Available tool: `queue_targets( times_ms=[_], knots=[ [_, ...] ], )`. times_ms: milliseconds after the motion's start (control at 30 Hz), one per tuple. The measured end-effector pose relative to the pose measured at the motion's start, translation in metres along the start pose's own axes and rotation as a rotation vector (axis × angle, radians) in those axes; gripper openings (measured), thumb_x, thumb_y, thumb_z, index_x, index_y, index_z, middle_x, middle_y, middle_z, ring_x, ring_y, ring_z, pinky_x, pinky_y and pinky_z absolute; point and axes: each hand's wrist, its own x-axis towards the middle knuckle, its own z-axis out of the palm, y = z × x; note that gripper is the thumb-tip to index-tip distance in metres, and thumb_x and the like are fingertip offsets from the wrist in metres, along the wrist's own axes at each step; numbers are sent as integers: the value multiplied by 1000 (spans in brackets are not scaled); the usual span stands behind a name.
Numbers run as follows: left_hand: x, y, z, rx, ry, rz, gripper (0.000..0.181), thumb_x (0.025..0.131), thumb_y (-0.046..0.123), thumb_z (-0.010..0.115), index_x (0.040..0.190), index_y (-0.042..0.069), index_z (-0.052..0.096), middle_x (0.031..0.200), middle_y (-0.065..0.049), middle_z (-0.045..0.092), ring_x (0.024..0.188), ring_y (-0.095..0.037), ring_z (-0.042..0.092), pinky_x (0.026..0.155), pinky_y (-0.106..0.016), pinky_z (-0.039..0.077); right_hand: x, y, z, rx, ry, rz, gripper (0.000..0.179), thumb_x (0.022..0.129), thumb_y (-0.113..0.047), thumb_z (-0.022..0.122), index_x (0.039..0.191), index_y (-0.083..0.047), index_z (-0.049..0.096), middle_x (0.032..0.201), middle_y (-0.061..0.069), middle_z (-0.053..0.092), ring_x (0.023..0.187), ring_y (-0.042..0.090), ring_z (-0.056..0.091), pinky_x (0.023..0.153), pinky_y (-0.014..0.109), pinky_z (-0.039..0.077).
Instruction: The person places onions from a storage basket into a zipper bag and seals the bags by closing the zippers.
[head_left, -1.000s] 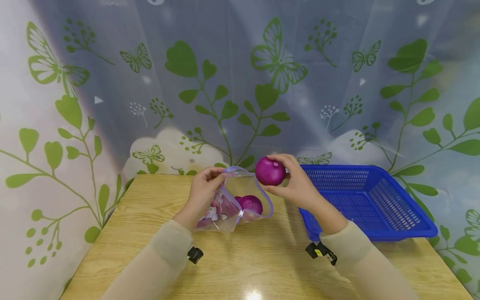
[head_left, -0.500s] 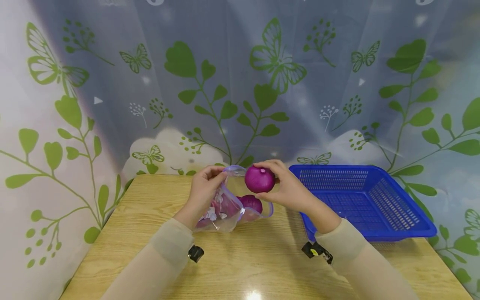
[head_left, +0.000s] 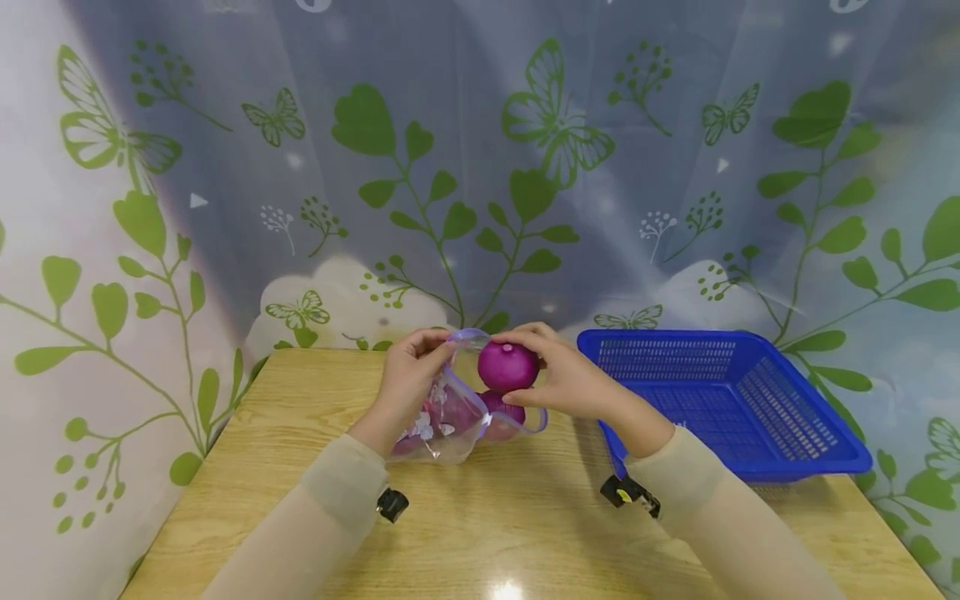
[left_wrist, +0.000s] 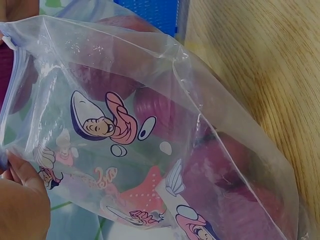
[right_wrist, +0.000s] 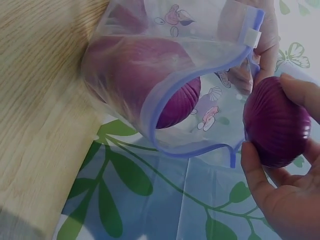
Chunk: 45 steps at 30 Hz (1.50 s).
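Observation:
My right hand (head_left: pixel 566 375) grips a purple onion (head_left: pixel 507 367) between thumb and fingers, at the mouth of a clear zip bag (head_left: pixel 457 446). In the right wrist view that onion (right_wrist: pixel 276 122) is beside the bag's blue-violet zip rim (right_wrist: pixel 155 107). Pinched at its upper left edge by my left hand (head_left: pixel 408 379), the bag gapes toward the right. Several onions (left_wrist: pixel 165 107) show through the printed plastic in the left wrist view. One bagged onion (right_wrist: pixel 170 80) lies just inside the opening. The far fingers of my left hand are partly hidden by the bag.
A blue plastic basket (head_left: pixel 795 458) with slotted walls stands on the right of the wooden table (head_left: pixel 480 533). Behind the table hangs a curtain (head_left: pixel 465 167) with green leaves and butterflies. A black wrist camera (head_left: pixel 392 505) sits on my left sleeve, another on the right.
My right hand has carried the onion leftward and slightly down, from beside the bag's rim to its opening. The left hand and bag have stayed nearly still.

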Motion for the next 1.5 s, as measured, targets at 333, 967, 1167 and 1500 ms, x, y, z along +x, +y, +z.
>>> queue_targets(
  times_ms=[333, 967, 1167, 1500],
  knots=[
    [2, -2, 0, 0, 2, -2, 19, 95, 9, 69, 111, -3, 68, 83, -2, 65, 76, -13, 60, 62, -18, 48, 7, -1, 1, -3, -40, -1, 70, 84, -19, 84, 145, -17, 51, 141, 10, 43, 113, 26, 60, 93, 38, 55],
    [1, -1, 0, -3, 5, 0, 20, 95, 7, 69, 112, -3, 68, 86, -2, 66, 75, -13, 63, 64, -19, 52, 3, -3, -8, 0, 46, -17, 51, 89, -4, 76, 137, -7, 58, 139, 10, 46, 125, 36, 51, 96, 35, 54],
    [1, -3, 0, -1, 6, -3, 19, 95, 6, 69, 111, -4, 68, 83, -3, 65, 73, -12, 61, 60, -18, 48, 1, 1, -7, 3, 59, -25, 51, 88, -3, 76, 136, -4, 58, 140, 14, 46, 126, 37, 52, 95, 39, 54],
    [0, -4, -1, -3, -8, 5, 18, 95, 6, 69, 109, -4, 67, 81, -2, 64, 72, -12, 60, 62, -19, 49, 1, 4, -10, -2, 69, -18, 49, 88, -3, 76, 135, -7, 60, 140, 14, 46, 125, 36, 53, 95, 38, 54]
  ],
)
